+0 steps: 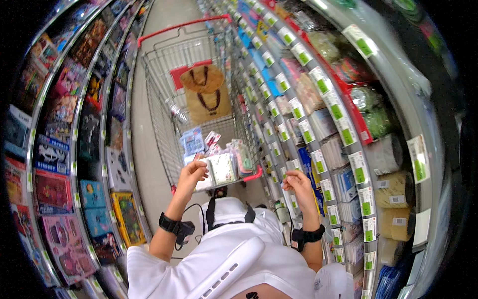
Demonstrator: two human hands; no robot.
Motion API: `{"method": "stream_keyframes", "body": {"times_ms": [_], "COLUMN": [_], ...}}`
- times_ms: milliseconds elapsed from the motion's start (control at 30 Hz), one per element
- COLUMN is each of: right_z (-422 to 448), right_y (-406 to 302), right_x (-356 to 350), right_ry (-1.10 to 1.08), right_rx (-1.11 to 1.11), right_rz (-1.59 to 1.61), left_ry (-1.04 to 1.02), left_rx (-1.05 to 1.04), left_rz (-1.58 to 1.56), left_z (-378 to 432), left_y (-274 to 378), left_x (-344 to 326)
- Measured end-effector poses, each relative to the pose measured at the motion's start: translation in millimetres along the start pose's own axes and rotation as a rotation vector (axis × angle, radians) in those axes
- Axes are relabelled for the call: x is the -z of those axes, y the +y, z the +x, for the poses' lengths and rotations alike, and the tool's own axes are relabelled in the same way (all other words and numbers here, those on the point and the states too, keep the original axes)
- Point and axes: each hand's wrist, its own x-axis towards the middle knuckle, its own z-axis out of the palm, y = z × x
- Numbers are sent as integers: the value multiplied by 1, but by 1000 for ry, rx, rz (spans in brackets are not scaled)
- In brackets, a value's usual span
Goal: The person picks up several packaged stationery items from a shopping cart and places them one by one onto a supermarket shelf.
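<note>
My left hand [193, 174] is raised over the near left corner of a wire shopping cart [155, 112], fingers loosely bent, with nothing plainly in it. My right hand [301, 188] hangs beside the right-hand shelf fronts, its fingers half curled and no held item visible. In the cart's near end lie white packs [223, 169], a blue plastic item [192, 140], small carded goods [213, 137] and pastel-coloured packs [242, 157]. Farther in is a tan bag [209, 102] with dark handles. A clear plastic bottle [176, 111] rests by the cart's left side.
Shelves of boxed toys [54, 153] line the aisle's left side. Along the right, price-tag rails [338, 112] front packaged goods, with rolls [394, 190] at far right. The cart's red handle bar [185, 25] is at its far end. Pale floor [143, 149] shows at left.
</note>
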Motion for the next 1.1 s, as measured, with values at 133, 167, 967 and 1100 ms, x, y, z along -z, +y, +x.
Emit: {"method": "stream_keyframes", "body": {"times_ms": [133,167,967,1100], "right_z": [26,30,150,160], "right_y": [19,22,171,202], "right_x": [-21,-28,-112,-115], "right_ry": [-81,-97,-204,-150], "right_rx": [-107,-124,-443,-395], "right_rz": [-74,-92,-460,-531], "left_ry": [51,66,-204,-260], "left_rx": [23,45,495,566], "left_rz": [-31,-28,12,-6], "left_z": [-4,-6,82,100], "left_y": [-17,-21,-148,-163], "left_x": [22,29,68,72]}}
